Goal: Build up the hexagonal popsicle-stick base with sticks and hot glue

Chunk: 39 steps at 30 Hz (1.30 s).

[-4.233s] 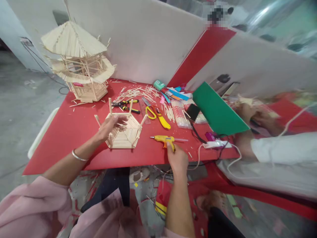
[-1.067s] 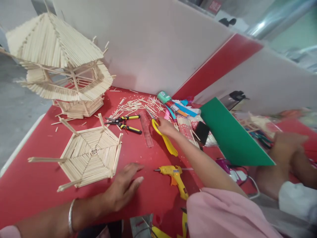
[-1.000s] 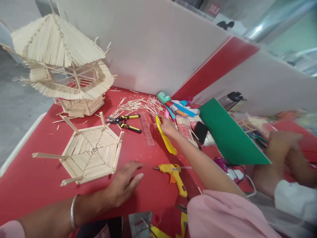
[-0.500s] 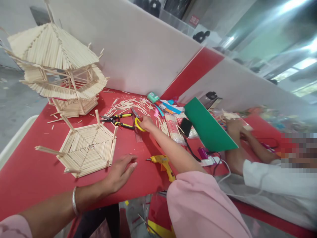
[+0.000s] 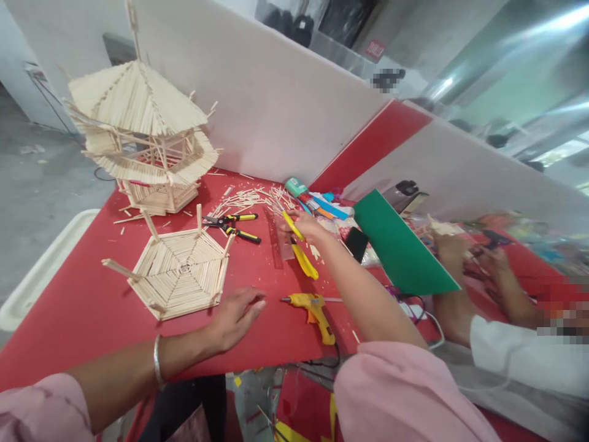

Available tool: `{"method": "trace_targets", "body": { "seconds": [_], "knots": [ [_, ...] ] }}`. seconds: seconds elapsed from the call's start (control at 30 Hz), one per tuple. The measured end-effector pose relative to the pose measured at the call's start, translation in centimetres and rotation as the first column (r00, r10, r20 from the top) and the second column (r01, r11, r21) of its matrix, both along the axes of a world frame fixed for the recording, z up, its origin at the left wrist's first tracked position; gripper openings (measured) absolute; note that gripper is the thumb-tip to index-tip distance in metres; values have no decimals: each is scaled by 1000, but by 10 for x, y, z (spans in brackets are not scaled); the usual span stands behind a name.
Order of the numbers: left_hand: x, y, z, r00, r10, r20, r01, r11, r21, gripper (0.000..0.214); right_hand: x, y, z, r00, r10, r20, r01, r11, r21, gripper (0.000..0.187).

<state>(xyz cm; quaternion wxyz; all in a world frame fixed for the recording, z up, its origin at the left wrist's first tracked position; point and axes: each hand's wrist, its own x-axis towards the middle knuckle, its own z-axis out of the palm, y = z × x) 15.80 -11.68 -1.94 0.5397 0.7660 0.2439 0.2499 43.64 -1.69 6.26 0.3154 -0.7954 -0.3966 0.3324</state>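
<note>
My left hand (image 5: 237, 319) rests on the red table with nothing in it, fingers stretched and slightly curled, beside a hexagonal stick platform (image 5: 184, 276) with short posts at its corners. My right hand (image 5: 306, 226) reaches forward, its fingers around yellow-handled scissors (image 5: 293, 226) whose blades point away. Just below it lies another yellow-handled tool (image 5: 304, 261), its kind unclear. A yellow glue gun (image 5: 313, 307) lies nearer the table edge, nozzle to the left. Black-and-yellow pliers (image 5: 234, 226) lie left of my right hand, near a clear ruler-like strip (image 5: 275, 242).
A tiered stick pagoda (image 5: 151, 141) stands at the back left. Loose sticks (image 5: 248, 199) litter the table before the white partition (image 5: 276, 104). Right of my arm are a black phone (image 5: 356, 244) and a green board (image 5: 400, 245). Farther right, a co-worker's hands (image 5: 499, 264) are busy.
My right hand has shifted right with the scissors, away from the pliers, and the second yellow-handled tool now shows. My left hand stays by the platform. The view has turned slightly left.
</note>
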Motion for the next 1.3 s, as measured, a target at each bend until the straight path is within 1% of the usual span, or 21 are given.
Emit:
{"method": "trace_targets", "body": {
  "seconds": [0.07,0.13,0.23,0.37,0.43,0.47,0.57,0.67,0.77,0.83,0.9,1.0,1.1,1.2,1.3],
  "knots": [
    [0,0,0,1000,23,-1,-23,1000,-16,34,7,-5,7,999,27,-19,-27,999,28,59],
    [1,0,0,999,49,9,-49,998,-34,34,9,-9,9,997,74,-33,-72,997,42,60],
    [2,-1,-1,997,65,31,-64,997,-42,33,2,-8,3,986,162,-37,-160,986,44,61],
    [1,-1,-2,998,57,36,-56,998,-39,34,-11,6,-10,962,275,11,-275,960,56,62],
    [0,-1,-1,998,53,24,-52,998,-42,35,-6,11,-12,952,297,77,-303,951,68,60],
    [0,-1,-1,998,52,19,-51,998,-42,35,1,12,-12,948,294,121,-303,950,70,59],
    [-1,-1,-1,998,62,21,-61,997,-46,36,41,-2,-6,935,211,284,-236,970,58,50],
    [0,0,-2,997,67,32,-66,997,-47,35,92,-33,-2,890,49,454,-77,996,43,46],
    [1,0,-2,997,68,30,-67,997,-44,35,131,-66,-6,826,-90,557,102,995,9,47],
    [1,1,-1,997,68,21,-68,997,-42,35,146,-82,-13,792,-140,595,193,981,-27,49],
    [1,1,0,997,69,16,-68,997,-37,34,154,-93,-19,760,-164,629,260,964,-63,52],
    [1,1,0,998,63,12,-63,998,-31,33,154,-99,-24,705,-163,690,325,939,-110,49],
    [1,1,0,999,54,3,-54,998,-34,33,147,-98,-25,658,-128,742,359,920,-159,44],
    [1,1,1,999,46,-6,-46,998,-41,32,137,-95,-25,624,-75,777,378,900,-217,43],
    [1,1,0,999,44,4,-44,998,-43,30,128,-91,-20,590,-24,807,395,880,-263,43]
  ]
}}
